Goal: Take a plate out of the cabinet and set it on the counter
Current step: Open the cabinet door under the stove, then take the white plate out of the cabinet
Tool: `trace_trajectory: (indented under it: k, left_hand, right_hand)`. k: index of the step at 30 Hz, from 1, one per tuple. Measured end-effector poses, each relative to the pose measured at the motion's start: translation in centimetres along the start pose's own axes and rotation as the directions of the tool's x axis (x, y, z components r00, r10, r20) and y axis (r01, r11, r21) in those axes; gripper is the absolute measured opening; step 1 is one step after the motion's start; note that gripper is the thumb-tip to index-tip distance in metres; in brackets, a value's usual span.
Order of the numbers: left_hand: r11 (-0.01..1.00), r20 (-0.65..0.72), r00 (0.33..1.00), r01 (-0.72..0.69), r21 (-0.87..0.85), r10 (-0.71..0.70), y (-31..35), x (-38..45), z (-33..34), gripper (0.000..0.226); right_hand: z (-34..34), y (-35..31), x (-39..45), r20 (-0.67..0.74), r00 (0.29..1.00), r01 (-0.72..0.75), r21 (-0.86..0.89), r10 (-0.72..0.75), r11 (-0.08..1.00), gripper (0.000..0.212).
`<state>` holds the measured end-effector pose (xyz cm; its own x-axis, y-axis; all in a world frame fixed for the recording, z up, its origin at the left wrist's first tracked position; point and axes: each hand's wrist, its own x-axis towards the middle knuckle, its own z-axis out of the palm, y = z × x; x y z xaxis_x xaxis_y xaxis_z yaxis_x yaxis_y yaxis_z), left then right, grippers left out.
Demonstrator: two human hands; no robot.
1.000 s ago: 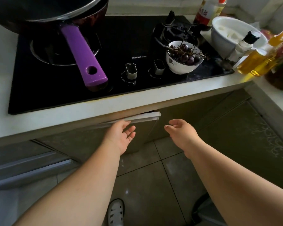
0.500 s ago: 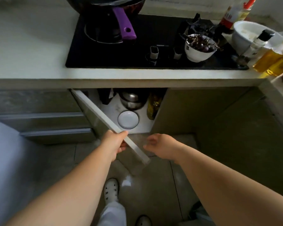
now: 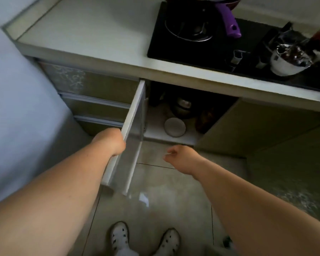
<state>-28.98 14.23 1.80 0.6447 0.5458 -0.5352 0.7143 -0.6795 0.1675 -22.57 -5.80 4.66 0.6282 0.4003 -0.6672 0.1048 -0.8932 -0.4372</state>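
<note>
A white round plate [image 3: 175, 127] lies on the floor of the open cabinet [image 3: 166, 138] under the stove. The cabinet door [image 3: 135, 115] stands swung out toward me, edge on. My left hand [image 3: 110, 142] is closed on the door's top edge near its outer end. My right hand [image 3: 181, 157] hovers in front of the cabinet opening, below the plate, fingers loosely curled and holding nothing. The pale counter [image 3: 92, 37] stretches left of the stove.
Behind the plate sit a dark metal pot [image 3: 182, 108] and a brown bottle [image 3: 204, 119]. On the black cooktop [image 3: 248, 50] stand a pan with a purple handle [image 3: 229, 23] and a white bowl of grapes [image 3: 288, 61]. Drawers [image 3: 98, 102] lie to the left. My feet [image 3: 144, 239] are on the tiled floor.
My left hand pulled the cabinet door from shut to fully swung out, revealing the plate inside. My view shifted left and back. My right hand stayed low in front of the opening.
</note>
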Motion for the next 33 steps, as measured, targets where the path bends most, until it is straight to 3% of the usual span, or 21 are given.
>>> trace_trajectory:
  k: [3, 7, 11, 15, 18, 21, 23, 26, 30, 33]
  left_hand:
    - [0.994, -0.006, 1.000, -0.024, 0.106, 0.024, -2.8, 1.1, -1.3, 0.031]
    - [0.996, 0.001, 0.998, -0.065, 0.056, 0.065, -3.8, 1.3, -1.3, 0.030]
    - [0.998, 0.014, 0.998, -0.055, -0.038, 0.055, -3.5, 0.9, -0.7, 0.034]
    - [0.998, 0.024, 0.999, -0.026, -0.058, 0.028, -2.8, 1.1, -1.6, 0.053]
    - [0.993, -0.126, 0.991, -0.064, -0.099, 0.052, -0.8, 1.7, -2.2, 0.054]
    - [0.951, -0.323, 0.934, -0.228, -0.210, 0.153, 2.7, 2.2, -2.0, 0.045]
    - [0.922, -0.347, 0.915, -0.300, -0.245, 0.205, 5.1, 2.2, -1.6, 0.039]
    - [0.898, -0.254, 0.956, -0.235, -0.371, 0.145, 8.9, 4.6, 1.1, 0.031]
    - [0.751, -0.020, 1.000, -0.028, -0.659, 0.020, 12.1, 9.1, 7.0, 0.031]
    - [0.681, 0.097, 0.994, 0.103, -0.725, -0.047, 12.5, 12.6, 11.6, 0.030]
  right_hand:
    - [2.0, -2.3, -0.1, 0.027, 0.999, 0.028, -0.067, -0.026, 0.997, 0.048]
    - [2.8, -3.7, -0.3, 0.047, 0.998, 0.037, -0.120, -0.032, 0.992, 0.047]
    - [1.8, -3.7, 0.1, 0.021, 1.000, 0.002, -0.046, -0.001, 0.999, 0.049]
    - [0.3, -3.0, 1.9, -0.024, 1.000, -0.015, 0.023, 0.016, 1.000, 0.050]
    - [-0.7, -1.5, 4.2, -0.033, 0.999, -0.024, 0.068, 0.026, 0.997, 0.047]
    - [-2.1, 0.5, 7.1, -0.027, 0.999, -0.026, 0.090, 0.028, 0.996, 0.043]
    - [-2.9, 1.7, 8.7, -0.023, 0.999, -0.024, 0.103, 0.027, 0.994, 0.040]
    - [-4.6, 4.2, 11.9, -0.018, 0.999, -0.037, 0.144, 0.040, 0.989, 0.035]
    - [-5.5, 8.5, 17.0, -0.024, 0.994, -0.098, 0.194, 0.105, 0.976, 0.018]
    - [-4.4, 11.6, 21.7, -0.029, 0.986, -0.153, 0.242, 0.165, 0.958, 0.024]
